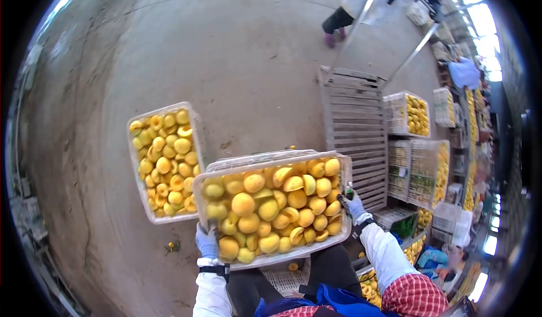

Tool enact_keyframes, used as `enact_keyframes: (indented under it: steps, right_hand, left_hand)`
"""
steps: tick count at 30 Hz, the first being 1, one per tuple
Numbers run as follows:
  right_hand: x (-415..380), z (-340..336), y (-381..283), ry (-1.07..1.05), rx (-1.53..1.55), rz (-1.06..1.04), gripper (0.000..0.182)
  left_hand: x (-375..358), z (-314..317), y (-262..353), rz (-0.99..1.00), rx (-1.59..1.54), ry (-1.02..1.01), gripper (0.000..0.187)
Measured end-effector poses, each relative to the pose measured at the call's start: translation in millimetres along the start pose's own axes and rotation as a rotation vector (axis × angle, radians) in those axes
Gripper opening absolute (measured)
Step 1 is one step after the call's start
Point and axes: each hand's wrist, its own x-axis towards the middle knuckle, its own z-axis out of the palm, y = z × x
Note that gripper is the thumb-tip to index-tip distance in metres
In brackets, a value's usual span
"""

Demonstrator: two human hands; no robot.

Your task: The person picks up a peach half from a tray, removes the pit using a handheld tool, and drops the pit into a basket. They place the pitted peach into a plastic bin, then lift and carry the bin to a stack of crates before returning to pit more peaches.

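A white plastic crate [293,255] full of yellow peaches [265,208], many of them halved, is in front of my body. My left hand [208,241], in a light glove, is closed on its near left corner. My right hand [355,205], gloved too, grips the right side, with a dark object at the fingers that I cannot make out. Behind the far rim show the edges of what looks like another crate [259,158]. To the left, a second crate [137,170] of the same fruit rests on the concrete floor.
A slatted wooden pallet [355,125] lies to the right. Beyond it stand stacked crates [399,114] of yellow fruit. A person [339,20] is near a metal frame [367,6] at the top. Another person [437,260] is at the lower right. A fallen fruit [171,245] lies on the floor.
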Motion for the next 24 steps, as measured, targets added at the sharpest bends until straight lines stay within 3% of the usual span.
enact_keyframes:
  steps: [2,3,4,6,8,10,12,14,16,17,18,19,20,22,23,24]
  right_hand:
    - [5.1,-1.4,12.8,0.003,0.012,-0.022,0.027]
    - [-16.5,7.8,-32.9,-0.02,0.07,0.125,0.027]
    - [-14.6,12.9,-26.8,0.011,0.154,0.038,0.029]
    - [-17.3,8.3,-34.8,-0.028,0.058,0.173,0.032]
    - [-19.8,13.2,-40.7,-0.028,0.206,0.123,0.036]
    - [-8.3,5.5,-11.7,-0.009,-0.121,0.034,0.044]
    - [-9.2,3.6,-22.1,-0.042,-0.071,0.021,0.049]
    - [-9.3,-2.0,-46.4,-0.051,-0.022,0.09,0.046]
    - [6.3,-8.9,-27.5,-0.025,-0.016,0.049,0.044]
    - [6.1,-20.8,-65.2,-0.066,0.041,0.15,0.044]
    - [14.5,-29.9,-69.2,-0.109,0.12,0.177,0.031]
    - [23.6,-39.6,-67.1,-0.102,0.033,0.112,0.03]
    - [32.4,-50.2,-64.6,-0.096,-0.055,0.049,0.029]
    - [37.6,-75.3,-86.5,-0.11,0.019,0.073,0.028]
    - [37.2,-89.2,-106.1,-0.099,-0.008,0.041,0.029]
    - [34.0,-106.6,-135.9,-0.109,0.029,0.052,0.038]
  left_hand:
    - [7.9,-7.9,12.2,-0.336,-0.55,-0.19,0.023]
    - [9.7,-7.9,16.1,-0.36,-0.616,-0.202,0.019]
    - [14.0,-8.0,10.6,-0.365,-0.536,-0.208,0.021]
    - [11.1,-7.6,19.2,-0.324,-0.47,-0.182,0.026]
    - [6.2,-2.9,19.9,-0.315,-0.425,-0.106,0.031]
    - [-0.1,1.2,36.7,-0.348,-0.386,-0.062,0.037]
    - [-8.7,4.4,54.9,-0.327,-0.456,-0.035,0.04]
    - [-20.3,-2.1,83.1,-0.353,-0.312,-0.05,0.038]
    - [-34.9,-9.3,110.4,-0.36,-0.178,-0.057,0.035]
    - [-46.9,-6.7,131.3,-0.346,-0.115,-0.039,0.042]
    - [-58.1,-4.8,154.5,-0.332,-0.05,-0.02,0.05]
    - [-64.9,-5.7,174.6,-0.345,0.035,-0.025,0.044]
    - [-54.4,-21.5,155.8,-0.392,-0.14,-0.095,0.037]
    - [-85.6,-5.1,235.1,-0.416,-0.149,-0.139,0.016]
    - [-100.4,3.9,267.5,-0.427,-0.156,-0.158,0.018]
    - [-107.9,11.5,275.1,-0.018,0.296,-0.246,0.018]
